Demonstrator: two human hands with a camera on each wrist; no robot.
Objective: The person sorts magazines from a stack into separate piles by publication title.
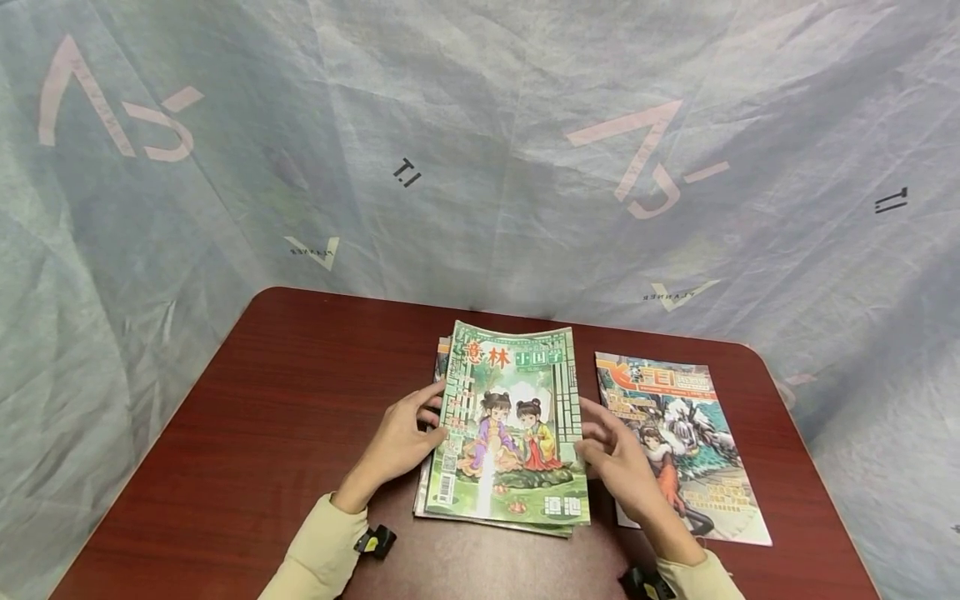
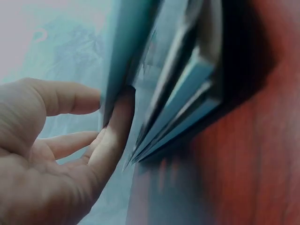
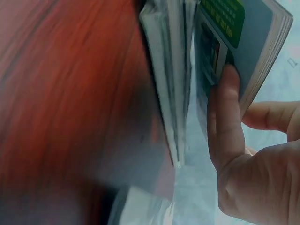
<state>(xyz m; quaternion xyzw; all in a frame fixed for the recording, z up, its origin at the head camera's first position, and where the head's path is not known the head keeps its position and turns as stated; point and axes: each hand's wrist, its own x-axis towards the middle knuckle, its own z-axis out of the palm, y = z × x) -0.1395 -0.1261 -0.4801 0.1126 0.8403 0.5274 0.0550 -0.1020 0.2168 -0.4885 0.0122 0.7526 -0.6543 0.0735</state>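
A green-covered magazine (image 1: 510, 492), with two cartoon children on its front, is held between both hands over a small stack of magazines (image 1: 558, 531). My left hand (image 1: 401, 437) pinches its left edge, thumb on the cover and fingers beneath. On the opposite edge, my right hand (image 1: 622, 462) has the same kind of grip. Both wrist views show a gap between the held magazine (image 3: 255, 42) and the stack (image 3: 164, 70). Most of the stack's covers are hidden from the head view.
Another magazine (image 1: 712, 450), with an orange title and a figure in red, lies to the right, partly behind the right hand. The dark red table (image 1: 247, 433) has rounded far corners. Grey printed fabric (image 1: 480, 167) hangs behind and beside it.
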